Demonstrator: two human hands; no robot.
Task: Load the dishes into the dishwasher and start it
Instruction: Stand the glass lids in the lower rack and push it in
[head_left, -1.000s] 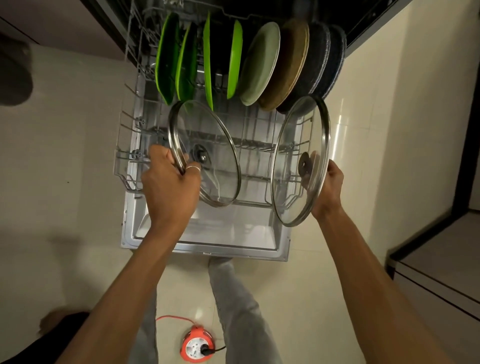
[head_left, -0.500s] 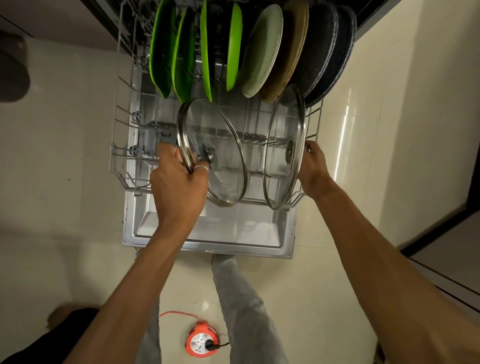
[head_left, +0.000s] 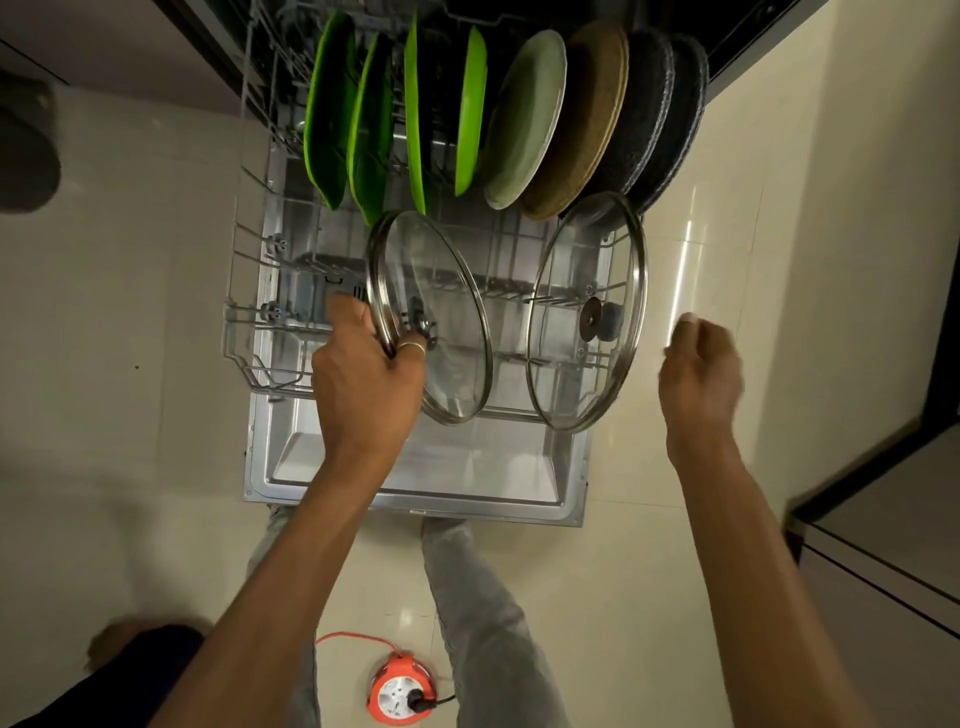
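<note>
The lower dishwasher rack (head_left: 244, 332) is pulled out over the open door (head_left: 415, 499). My left hand (head_left: 363, 384) grips the steel rim of a glass lid (head_left: 441, 322) that stands tilted in the rack's middle. A second glass lid (head_left: 571, 364) stands upright at the rack's right side, with no hand on it. My right hand (head_left: 698, 369) hovers to its right, off the rack, fingers loosely curled and holding nothing. Behind the lids stand several green plates (head_left: 332, 114), a pale green plate (head_left: 524, 119), a brown plate (head_left: 582, 119) and dark plates (head_left: 670, 119).
An orange cable reel (head_left: 400, 691) lies on the tiled floor by my legs. A dark-edged cabinet (head_left: 883, 545) stands at the right. A dark rounded shape (head_left: 26, 150) sits at the far left.
My right hand let go of the right lid, which now stands in the rack, and drew back to the right. My left hand still holds the other lid.
</note>
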